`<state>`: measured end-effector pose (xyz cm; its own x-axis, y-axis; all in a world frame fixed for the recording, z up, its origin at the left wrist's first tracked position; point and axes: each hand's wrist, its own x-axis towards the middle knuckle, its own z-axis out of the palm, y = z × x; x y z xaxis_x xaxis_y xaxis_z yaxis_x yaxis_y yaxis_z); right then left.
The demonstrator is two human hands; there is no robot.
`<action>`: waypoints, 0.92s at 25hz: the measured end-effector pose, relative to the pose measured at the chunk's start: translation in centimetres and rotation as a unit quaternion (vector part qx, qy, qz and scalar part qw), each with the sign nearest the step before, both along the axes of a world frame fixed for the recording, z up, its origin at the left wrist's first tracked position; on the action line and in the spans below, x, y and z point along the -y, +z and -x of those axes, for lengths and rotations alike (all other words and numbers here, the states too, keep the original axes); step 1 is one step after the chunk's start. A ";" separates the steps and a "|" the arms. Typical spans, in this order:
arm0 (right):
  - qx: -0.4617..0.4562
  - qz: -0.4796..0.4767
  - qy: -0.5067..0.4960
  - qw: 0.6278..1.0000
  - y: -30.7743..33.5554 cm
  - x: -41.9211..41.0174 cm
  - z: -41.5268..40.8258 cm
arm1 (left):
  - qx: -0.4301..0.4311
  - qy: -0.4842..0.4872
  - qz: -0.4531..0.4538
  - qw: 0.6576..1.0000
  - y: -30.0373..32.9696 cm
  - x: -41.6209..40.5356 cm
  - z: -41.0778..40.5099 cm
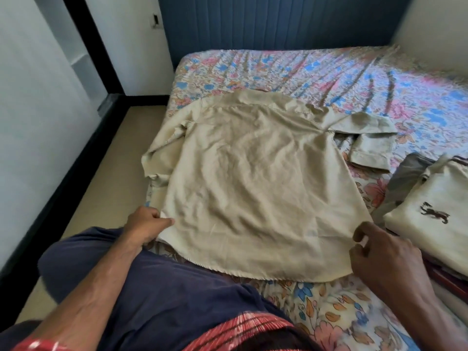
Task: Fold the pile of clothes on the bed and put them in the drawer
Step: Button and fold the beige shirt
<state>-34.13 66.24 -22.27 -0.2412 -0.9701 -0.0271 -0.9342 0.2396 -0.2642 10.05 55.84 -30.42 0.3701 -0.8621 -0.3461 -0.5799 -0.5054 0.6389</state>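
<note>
Nearest the camera, the left hand pinches the near-left hem corner of the beige shirt between thumb and curled fingers. The right hand hovers at the near-right hem corner with fingers loosely curled, apparently holding nothing; whether it touches the cloth I cannot tell. The shirt lies spread back-up on the bed, collar at the far end, its left sleeve bunched along the left edge and its right sleeve bent out to the right. To the right, near the edge of view, sits a stack of folded clothes, a cream garment with a small dark emblem on top. The step in hand looks like smoothing the shirt flat before folding. Next would come turning the sleeves and sides inward, then doubling the hem up toward the collar. No drawer is in view.
</note>
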 end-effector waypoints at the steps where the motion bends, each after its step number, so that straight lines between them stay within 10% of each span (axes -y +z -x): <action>1: 0.010 0.008 0.022 1.000 0.3 1.5 -1.4 | 0.000 0.012 0.020 1.000 0.0 0.1 0.3; 7: 0.028 0.052 0.256 0.965 0.4 16.4 -16.3 | -0.136 0.276 0.057 0.950 0.2 5.5 -2.9; 12: 0.040 0.011 0.448 0.893 -1.2 21.8 -30.9 | -0.295 0.281 0.059 0.912 -0.2 9.6 -5.1; 23: 0.223 -0.074 0.318 0.919 -2.3 30.1 -39.2 | -0.143 0.153 0.222 0.952 2.2 17.7 -14.0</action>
